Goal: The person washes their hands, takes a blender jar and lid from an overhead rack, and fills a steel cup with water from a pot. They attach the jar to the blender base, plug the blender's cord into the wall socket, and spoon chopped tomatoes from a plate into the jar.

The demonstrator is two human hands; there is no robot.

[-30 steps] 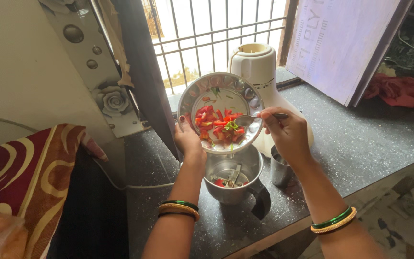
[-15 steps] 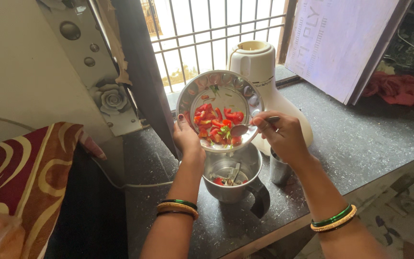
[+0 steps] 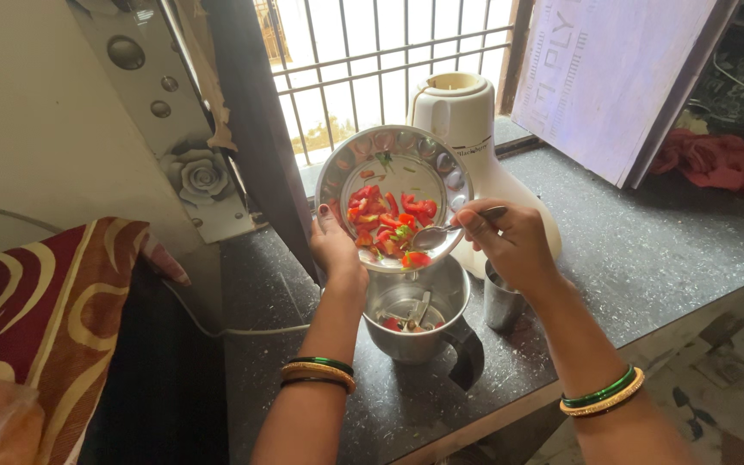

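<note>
My left hand point(image 3: 336, 250) grips the lower left rim of a steel plate point(image 3: 363, 158), tilted over a steel mixer jar point(image 3: 419, 331) with a black handle. Chopped red tomato pieces point(image 3: 385, 220) with bits of green lie on the plate, one piece at its lower edge. My right hand point(image 3: 510, 241) holds a steel spoon point(image 3: 437, 232) whose bowl rests against the pieces at the plate's lower right. A few red pieces lie inside the jar by its blade.
A white mixer base point(image 3: 467, 120) stands behind the plate by the barred window point(image 3: 372, 60). A small steel cup point(image 3: 501, 301) sits right of the jar on the dark stone counter point(image 3: 647, 250). A board point(image 3: 613, 77) leans at the back right; red cloth point(image 3: 716, 164) lies beyond.
The spoon has slid down and left across the plate, pushing tomato pieces toward the lower rim. The plate and left hand have barely moved.
</note>
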